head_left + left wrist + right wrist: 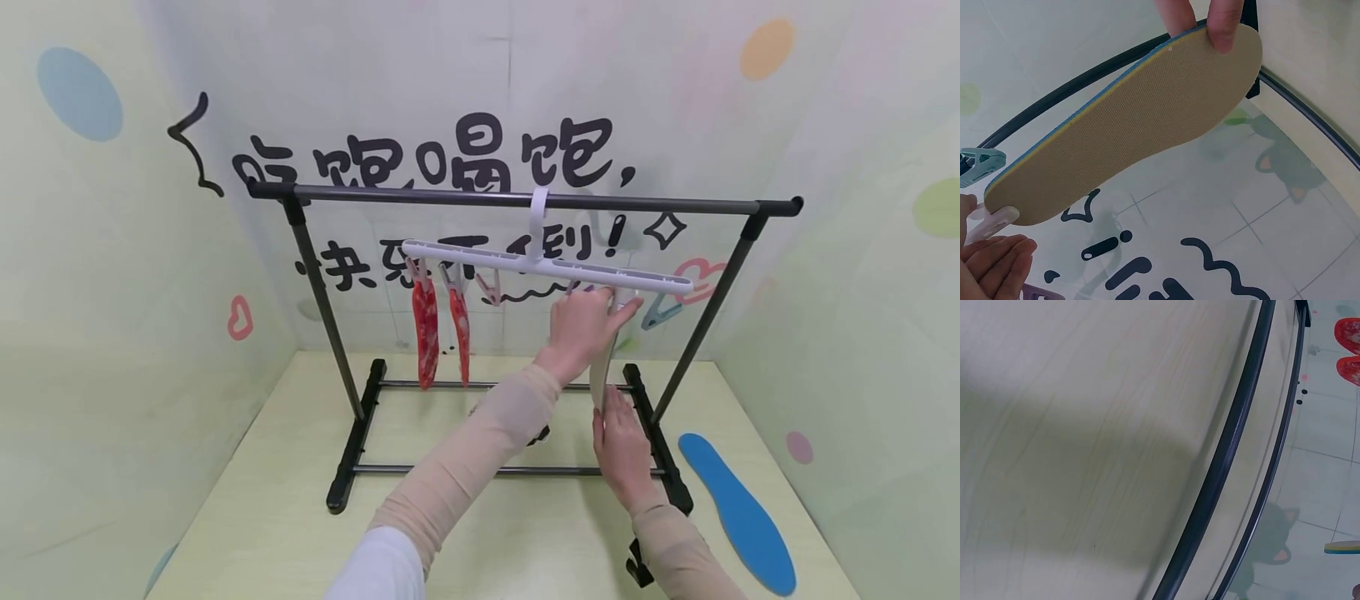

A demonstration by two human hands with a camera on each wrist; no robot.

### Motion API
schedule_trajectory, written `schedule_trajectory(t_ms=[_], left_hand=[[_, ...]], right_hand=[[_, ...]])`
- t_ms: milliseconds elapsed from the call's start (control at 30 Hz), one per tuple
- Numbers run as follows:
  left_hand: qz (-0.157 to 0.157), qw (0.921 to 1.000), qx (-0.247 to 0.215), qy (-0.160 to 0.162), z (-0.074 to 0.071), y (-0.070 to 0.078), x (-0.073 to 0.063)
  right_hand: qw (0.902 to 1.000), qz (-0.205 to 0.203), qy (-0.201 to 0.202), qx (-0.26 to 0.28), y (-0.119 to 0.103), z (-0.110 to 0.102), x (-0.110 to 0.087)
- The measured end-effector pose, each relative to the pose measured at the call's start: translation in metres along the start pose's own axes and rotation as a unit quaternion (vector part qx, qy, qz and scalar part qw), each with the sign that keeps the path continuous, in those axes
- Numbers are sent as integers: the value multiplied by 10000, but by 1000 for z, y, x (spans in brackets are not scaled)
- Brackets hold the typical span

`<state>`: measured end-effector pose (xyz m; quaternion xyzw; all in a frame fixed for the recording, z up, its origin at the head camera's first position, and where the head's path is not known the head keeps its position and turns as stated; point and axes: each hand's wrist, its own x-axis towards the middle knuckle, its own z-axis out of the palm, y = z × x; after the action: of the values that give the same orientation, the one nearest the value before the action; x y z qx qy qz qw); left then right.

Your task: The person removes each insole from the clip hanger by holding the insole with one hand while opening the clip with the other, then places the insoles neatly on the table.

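A lilac hanger [540,265] hangs from the rack's top bar. Below its right half, my left hand [581,329] pinches a pale clothespin [999,220] whose jaws sit over the narrow end of an insole [1125,128]. The insole hangs edge-on in the head view; the left wrist view shows its beige face and blue-and-yellow edge. My right hand [624,446] pinches the insole's other, broader end, fingers on one face and thumb on the opposite one. A teal clothespin [662,312] dangles just right of the left hand.
Two red patterned pieces [425,333] hang from clips at the hanger's left end, near a pink clothespin [489,290]. The black rack [465,197] stands on the table around the work. A blue insole [738,517] lies at the table's right, beside a small black object [639,567].
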<state>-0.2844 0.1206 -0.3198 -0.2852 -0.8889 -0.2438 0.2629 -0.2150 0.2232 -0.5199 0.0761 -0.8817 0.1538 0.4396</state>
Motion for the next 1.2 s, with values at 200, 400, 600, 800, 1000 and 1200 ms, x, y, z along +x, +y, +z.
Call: schedule_trajectory(t_ms=[200, 400, 600, 800, 1000, 1200], left_hand=[[63, 9997, 221, 79, 1, 0, 1], [144, 9991, 336, 235, 4, -3, 0], [166, 9981, 463, 364, 8, -7, 1], [156, 9980, 436, 419, 10, -8, 1], [216, 9971, 428, 585, 8, -7, 1], [194, 9978, 356, 523, 5, -6, 1]], right_hand=[[9999, -38, 140, -92, 0, 0, -6], [9984, -144, 548, -12, 1, -1, -12], [9970, -245, 740, -14, 1, -3, -15], [9973, -199, 703, -35, 2, -2, -19], [9980, 6, 624, 109, 3, -5, -28], [9974, 135, 692, 152, 5, -8, -37]])
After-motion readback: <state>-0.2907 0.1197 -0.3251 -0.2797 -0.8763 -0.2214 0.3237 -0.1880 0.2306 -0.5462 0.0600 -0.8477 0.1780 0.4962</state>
